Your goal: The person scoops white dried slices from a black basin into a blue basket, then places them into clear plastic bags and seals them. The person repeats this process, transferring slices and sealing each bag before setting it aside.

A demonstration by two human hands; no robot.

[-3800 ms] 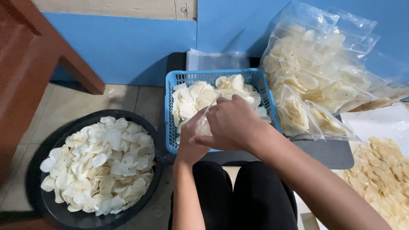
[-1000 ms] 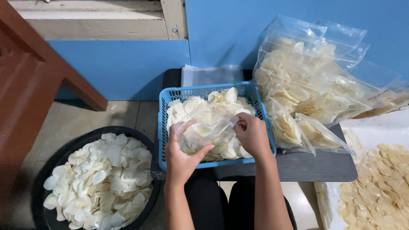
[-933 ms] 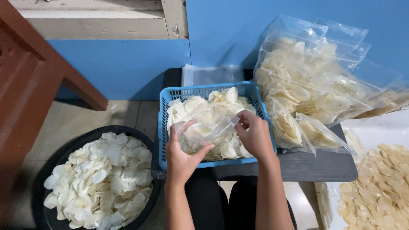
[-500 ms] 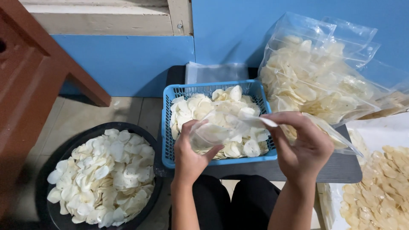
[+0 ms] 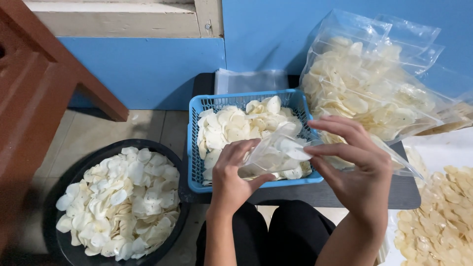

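Clear bag held open over the blue basket

My left hand (image 5: 235, 175) pinches the bottom of a small clear bag (image 5: 276, 152) and my right hand (image 5: 354, 165) grips its mouth; the bag lies slantwise, mouth pointing up and right, over the blue basket (image 5: 197, 148) of pale chips. Filled clear packages (image 5: 364, 83) lean on the blue wall at right; a black tub (image 5: 74, 246) of chips sits left.
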